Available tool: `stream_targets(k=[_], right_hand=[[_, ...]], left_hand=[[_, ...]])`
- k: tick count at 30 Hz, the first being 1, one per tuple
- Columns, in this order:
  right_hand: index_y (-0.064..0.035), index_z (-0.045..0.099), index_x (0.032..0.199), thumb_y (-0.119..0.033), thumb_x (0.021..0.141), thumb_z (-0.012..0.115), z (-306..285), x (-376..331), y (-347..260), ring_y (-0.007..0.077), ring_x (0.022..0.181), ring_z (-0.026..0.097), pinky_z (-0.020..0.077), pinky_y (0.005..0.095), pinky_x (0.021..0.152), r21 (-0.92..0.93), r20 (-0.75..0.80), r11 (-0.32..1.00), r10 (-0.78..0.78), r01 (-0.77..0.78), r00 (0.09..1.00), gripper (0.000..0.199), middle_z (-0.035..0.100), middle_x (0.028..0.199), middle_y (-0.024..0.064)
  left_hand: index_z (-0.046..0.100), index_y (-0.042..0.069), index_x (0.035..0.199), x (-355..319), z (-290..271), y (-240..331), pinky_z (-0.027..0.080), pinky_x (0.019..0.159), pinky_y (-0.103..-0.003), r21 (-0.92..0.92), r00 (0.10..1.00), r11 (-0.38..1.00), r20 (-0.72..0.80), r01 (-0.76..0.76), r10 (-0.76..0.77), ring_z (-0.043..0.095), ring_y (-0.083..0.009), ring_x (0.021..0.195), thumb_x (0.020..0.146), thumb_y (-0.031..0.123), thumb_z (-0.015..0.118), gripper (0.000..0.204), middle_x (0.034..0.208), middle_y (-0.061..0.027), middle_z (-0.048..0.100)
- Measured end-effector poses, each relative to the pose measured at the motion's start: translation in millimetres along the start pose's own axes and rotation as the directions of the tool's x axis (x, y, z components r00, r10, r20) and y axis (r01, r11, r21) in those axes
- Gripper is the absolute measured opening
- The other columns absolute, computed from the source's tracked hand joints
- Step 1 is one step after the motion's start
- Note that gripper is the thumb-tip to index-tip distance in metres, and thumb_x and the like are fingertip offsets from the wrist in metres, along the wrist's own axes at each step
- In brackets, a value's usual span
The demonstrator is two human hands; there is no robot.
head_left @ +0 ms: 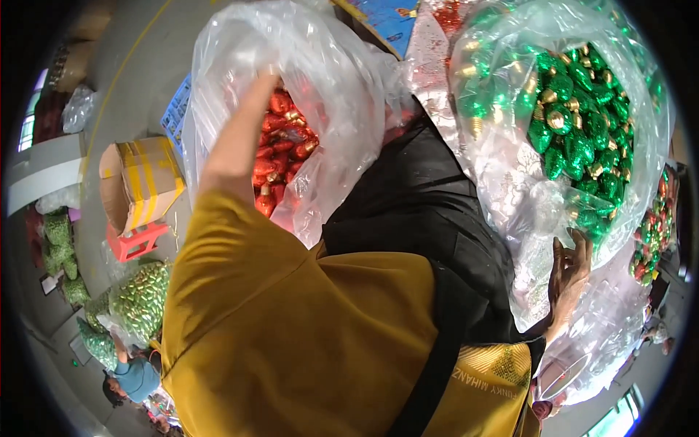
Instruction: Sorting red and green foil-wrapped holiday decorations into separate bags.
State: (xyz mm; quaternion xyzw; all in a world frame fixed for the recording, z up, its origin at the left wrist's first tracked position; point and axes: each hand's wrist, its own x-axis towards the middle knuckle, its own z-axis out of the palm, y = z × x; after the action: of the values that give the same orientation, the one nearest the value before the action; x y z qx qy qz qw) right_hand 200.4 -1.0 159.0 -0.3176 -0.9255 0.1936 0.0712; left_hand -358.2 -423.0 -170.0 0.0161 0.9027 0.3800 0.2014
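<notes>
My left arm reaches into a clear plastic bag [226, 36] of shiny red bulb-shaped ornaments [280, 138] with gold caps. Plastic and blur hide the fingers of my left hand [269, 71], so its hold does not show. To the right stands another clear plastic bag [502, 156], full of glittery green bulb-shaped ornaments [582, 124] with gold caps. My right hand [571, 273] is at this bag's near edge, fingers curled against the plastic, apparently gripping it. The green ornaments lie just beyond its fingertips.
At the left stand a taped cardboard box [142, 182], a red plastic stool [137, 240] and a blue crate [176, 113]. A bag of green-gold ornaments [142, 302] is near a person in a blue top [138, 379]. Mixed red and green ornaments [652, 233] lie at far right.
</notes>
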Motion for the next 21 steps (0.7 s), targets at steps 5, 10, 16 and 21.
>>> stream_targets(k=[5, 10, 16, 21], right_hand=[[-0.0038, 0.054, 0.117, -0.011, 0.085, 0.063, 5, -1, -2, 0.0187, 0.070, 0.063, 0.0505, 0.0289, 0.058, -0.099, 0.009, 0.995, 0.019, -0.018, 1.000, 0.034, 0.055, 0.116, 0.0144], [-0.0059, 0.051, 0.123, -0.011, 0.083, 0.064, -7, 5, -50, 0.0198, 0.072, 0.064, 0.0512, 0.0310, 0.060, -0.195, 0.016, 0.972, 0.137, -0.131, 0.991, 0.042, 0.054, 0.120, 0.0148], [-0.0079, 0.049, 0.127, -0.016, 0.083, 0.065, -19, 4, -63, 0.0221, 0.075, 0.064, 0.0514, 0.0336, 0.065, -0.306, -0.007, 0.935, 0.186, -0.179, 0.982, 0.047, 0.052, 0.125, 0.0129], [-0.0077, 0.052, 0.123, -0.019, 0.082, 0.065, -19, 6, -66, 0.0290, 0.079, 0.064, 0.0502, 0.0368, 0.070, -0.347, 0.006, 0.933, 0.108, -0.099, 0.994, 0.045, 0.053, 0.123, 0.0143]], left_hand=[[0.059, 0.010, 0.114, 70, 5, 122, 0.048, 0.082, -0.038, 0.520, 0.901, 0.781, 0.415, -0.346, 0.123, 0.061, -0.0266, 0.092, 0.081, 0.035, 0.058, 0.041, 0.106, -0.0125, 0.063], [0.064, 0.014, 0.106, -10, 40, 94, 0.048, 0.084, -0.037, 0.499, 0.702, 0.591, 0.050, -0.634, 0.711, 0.061, -0.0308, 0.095, 0.079, 0.022, 0.056, 0.030, 0.104, -0.0105, 0.065], [0.054, 0.004, 0.110, -148, 39, 67, 0.042, 0.092, -0.041, 0.574, 0.736, 0.661, -0.144, -0.483, 0.662, 0.050, -0.0391, 0.108, 0.073, 0.013, 0.058, 0.038, 0.112, -0.0183, 0.055], [0.057, 0.003, 0.097, -168, 83, 39, 0.045, 0.082, -0.042, 0.589, 0.593, 0.335, 0.320, -0.735, 0.739, 0.055, -0.0340, 0.094, 0.072, 0.012, 0.057, 0.027, 0.088, -0.0168, 0.057]])
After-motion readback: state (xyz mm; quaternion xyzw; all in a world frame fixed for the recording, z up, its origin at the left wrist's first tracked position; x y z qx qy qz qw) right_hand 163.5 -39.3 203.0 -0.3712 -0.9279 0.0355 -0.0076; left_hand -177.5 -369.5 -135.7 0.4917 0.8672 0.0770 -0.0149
